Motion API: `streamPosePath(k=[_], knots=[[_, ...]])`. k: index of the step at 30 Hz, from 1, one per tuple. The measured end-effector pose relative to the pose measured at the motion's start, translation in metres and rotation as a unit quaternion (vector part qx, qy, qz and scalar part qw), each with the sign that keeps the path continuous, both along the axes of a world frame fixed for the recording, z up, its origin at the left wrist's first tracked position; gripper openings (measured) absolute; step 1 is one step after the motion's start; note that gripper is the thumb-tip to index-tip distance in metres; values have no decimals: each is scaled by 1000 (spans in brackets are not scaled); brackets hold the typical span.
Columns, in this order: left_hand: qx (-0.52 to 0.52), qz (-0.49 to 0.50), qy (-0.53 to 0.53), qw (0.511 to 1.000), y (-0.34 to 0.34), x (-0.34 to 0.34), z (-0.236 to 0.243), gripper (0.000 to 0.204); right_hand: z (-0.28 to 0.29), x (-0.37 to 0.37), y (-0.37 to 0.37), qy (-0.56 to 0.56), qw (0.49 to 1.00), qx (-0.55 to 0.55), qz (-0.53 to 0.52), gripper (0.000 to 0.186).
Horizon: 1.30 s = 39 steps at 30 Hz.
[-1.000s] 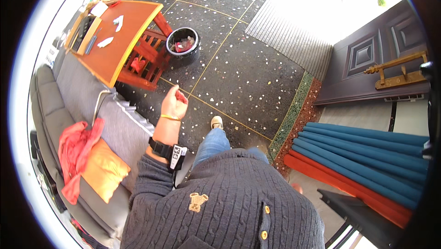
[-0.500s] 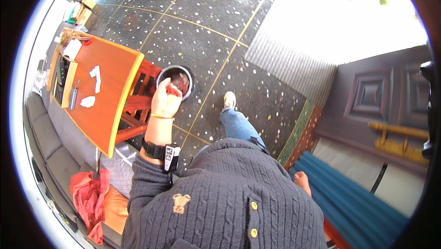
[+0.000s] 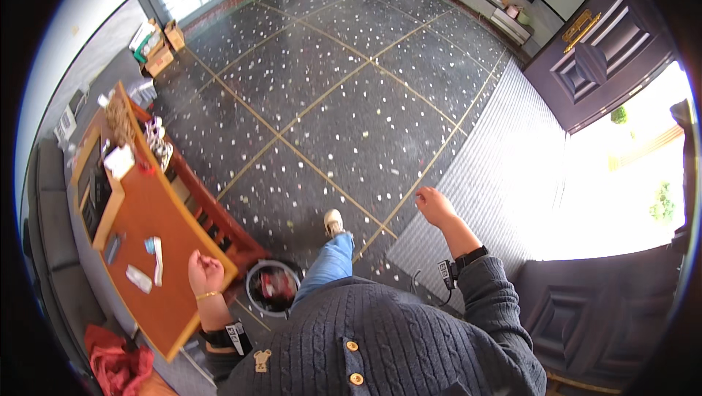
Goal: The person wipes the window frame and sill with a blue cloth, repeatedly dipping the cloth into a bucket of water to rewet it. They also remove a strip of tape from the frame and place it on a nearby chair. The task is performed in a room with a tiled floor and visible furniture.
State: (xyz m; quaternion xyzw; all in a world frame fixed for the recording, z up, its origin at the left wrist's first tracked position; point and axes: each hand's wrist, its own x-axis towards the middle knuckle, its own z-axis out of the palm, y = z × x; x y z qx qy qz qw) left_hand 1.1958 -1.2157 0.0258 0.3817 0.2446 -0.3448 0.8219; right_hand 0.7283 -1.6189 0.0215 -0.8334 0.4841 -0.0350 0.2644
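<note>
My left hand is raised over the near corner of the orange-brown wooden table. Its fingers curl toward the palm, and nothing shows in them. Just right of it, a round bin stands on the floor with dark and red refuse inside. Out to the right, my right hand hangs in the air above the floor near the ribbed grey mat. Its fingers are curled in, with no object visible. On the table lie a crumpled white tissue and a white strip.
A red wooden bench runs along the table's edge. Cardboard boxes stand by the far left wall. Dark panelled doors flank the bright doorway at right. A grey sofa lines the left side.
My left hand has risen out of the bin and moved left, over the table corner. My right hand has swung forward from beside my body. The view has tilted up across the room.
</note>
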Motion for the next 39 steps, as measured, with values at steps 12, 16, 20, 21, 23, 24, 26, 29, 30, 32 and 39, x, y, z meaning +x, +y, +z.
streamPosePath(k=[12,16,20,21,23,24,26,29,30,32,39], knots=[[-126,-1,-59,990,-456,190,54,7,-83,-65,-213,436,870,-3,229,24],[-165,-18,-71,984,-589,233,58,17,-106,-52,-306,431,824,164,329,36],[-162,50,-72,983,-681,281,72,12,-105,50,-484,355,886,194,229,31],[-165,62,-83,981,-698,297,77,8,-100,93,-535,334,911,138,201,32],[-168,64,-132,975,-720,330,84,6,-78,199,-643,326,936,44,123,35],[-172,82,-139,972,-726,350,87,7,-59,253,-691,247,969,30,3,38],[-158,136,-145,967,-734,388,86,8,-19,366,-786,186,980,11,71,35],[-136,195,-152,959,-742,443,70,10,22,524,-884,36,988,-69,132,31],[-131,211,-171,953,-751,464,62,11,29,566,-908,37,988,-48,139,30],[-93,266,-143,949,-775,511,50,12,35,636,-952,-17,986,-18,163,29],[-180,227,-141,947,-976,709,91,13,27,709,-1071,132,981,74,122,32]])
